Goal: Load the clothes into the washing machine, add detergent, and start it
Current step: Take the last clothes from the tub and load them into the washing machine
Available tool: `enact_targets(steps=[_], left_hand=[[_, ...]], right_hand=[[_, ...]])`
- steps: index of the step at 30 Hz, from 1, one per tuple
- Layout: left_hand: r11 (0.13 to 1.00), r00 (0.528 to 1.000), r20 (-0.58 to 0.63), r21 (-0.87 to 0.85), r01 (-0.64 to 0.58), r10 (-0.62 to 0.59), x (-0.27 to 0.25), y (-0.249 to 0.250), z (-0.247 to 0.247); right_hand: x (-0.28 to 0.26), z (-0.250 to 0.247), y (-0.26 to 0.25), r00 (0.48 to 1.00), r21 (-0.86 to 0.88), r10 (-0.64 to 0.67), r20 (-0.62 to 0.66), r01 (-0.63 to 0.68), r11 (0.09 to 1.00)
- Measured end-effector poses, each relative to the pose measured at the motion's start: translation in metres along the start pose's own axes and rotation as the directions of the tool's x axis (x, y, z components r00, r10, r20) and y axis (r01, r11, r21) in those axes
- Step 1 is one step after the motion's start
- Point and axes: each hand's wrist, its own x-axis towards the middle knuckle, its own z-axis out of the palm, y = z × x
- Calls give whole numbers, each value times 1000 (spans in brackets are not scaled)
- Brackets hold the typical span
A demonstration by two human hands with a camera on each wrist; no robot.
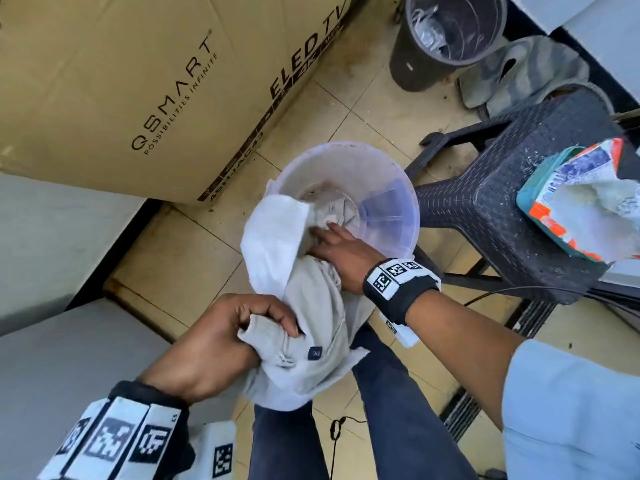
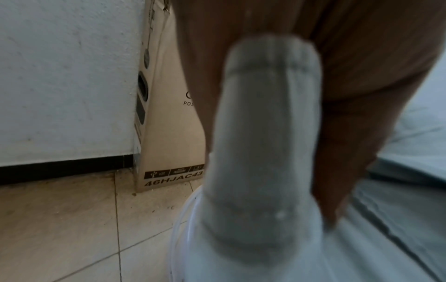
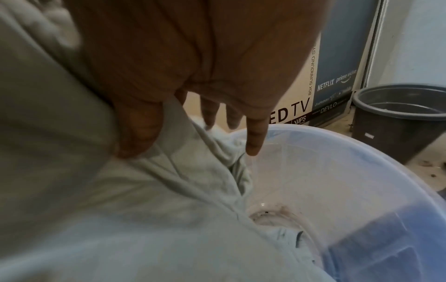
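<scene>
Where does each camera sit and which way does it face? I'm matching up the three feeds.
Head: worn on the head, looking down at the translucent bucket, grey garment, both hands, wristbands, legs.
Left wrist: looks along the left hand at the gripped garment, the cardboard TV box behind.
Right wrist: looks along the right hand into the bucket; dark bin beyond.
All share the garment and the TV box.

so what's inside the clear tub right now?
Grey and white clothes spill over the near rim of the clear tub; the right hand reaches in on them. The far half shows a bare, grimy bottom. Anything beneath the clothes is covered.
</scene>
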Motion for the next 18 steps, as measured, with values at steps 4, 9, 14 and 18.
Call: enact_targets(steps=[4,9,14,18], left_hand=[[998,963,-269,65,-6,23,4,-16,-7],[947,729,-685,231,221,-3,27,-43,8],[756,914,-279,-653,45,-296,45,-32,50],[751,923,-244,-657,68,-297,52,-28,60]], right_hand=[[-14,-15,11,976,101,197,-97,-188,977],[-56,-36,12,765,494,537,-356,-334,803],[-82,-22,-52,690,675,612,-385,-242,697],[-95,2,-93,897,690,373,-237,-115,714]])
